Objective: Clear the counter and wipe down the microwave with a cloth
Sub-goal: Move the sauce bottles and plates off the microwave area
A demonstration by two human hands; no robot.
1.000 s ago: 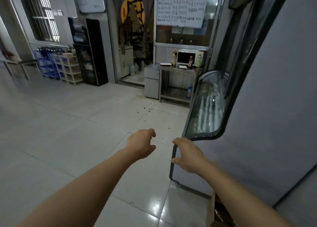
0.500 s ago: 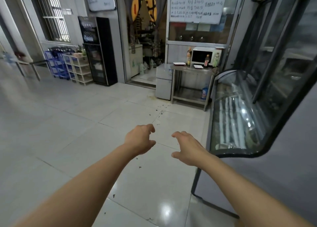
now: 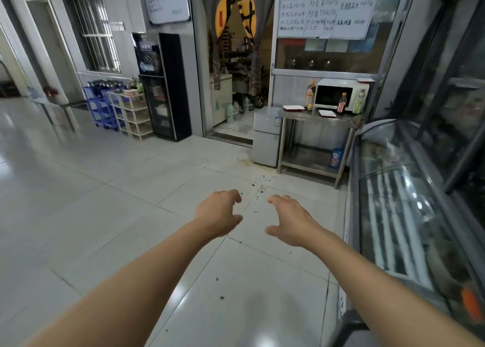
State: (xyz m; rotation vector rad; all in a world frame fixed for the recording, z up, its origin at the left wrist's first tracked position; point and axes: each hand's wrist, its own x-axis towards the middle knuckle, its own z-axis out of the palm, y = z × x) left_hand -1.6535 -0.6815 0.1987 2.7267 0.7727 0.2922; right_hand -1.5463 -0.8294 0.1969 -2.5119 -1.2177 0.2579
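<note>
Above the floor (image 3: 110, 215) — fingers (image 3: 233, 193) curled, empty.

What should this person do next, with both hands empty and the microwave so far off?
Probably keep walking to the steel counter. Both the left hand and right hand are open and empty, while the microwave and the bottles and plates around it sit well out of reach.

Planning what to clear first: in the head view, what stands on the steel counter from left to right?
Flat red-rimmed plate → brown sauce bottle → white microwave with a red-labelled dark bottle in front → green bottle.
</note>
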